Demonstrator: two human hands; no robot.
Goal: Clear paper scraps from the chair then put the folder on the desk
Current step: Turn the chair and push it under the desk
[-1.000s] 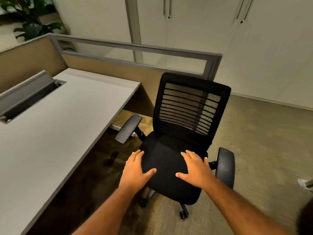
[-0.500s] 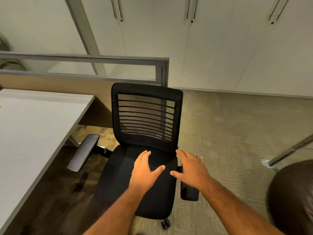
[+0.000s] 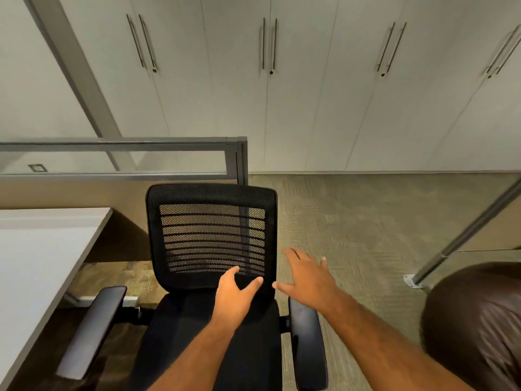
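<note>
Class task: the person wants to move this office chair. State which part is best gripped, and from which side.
Grip the top edge of the chair's backrest from the front, above the seat. It is upright, broad, unobstructed, and faces the person. The left hand is already near the backrest's base.

Office: mesh chair [image 3: 211, 238], desk [image 3: 42, 249], cubicle partition [image 3: 118, 158], cabinet wall [image 3: 310, 94].

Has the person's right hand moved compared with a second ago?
Yes. The right hand has left the chair seat and shifted right, now spread open past the backrest's edge, above the right armrest.
</note>
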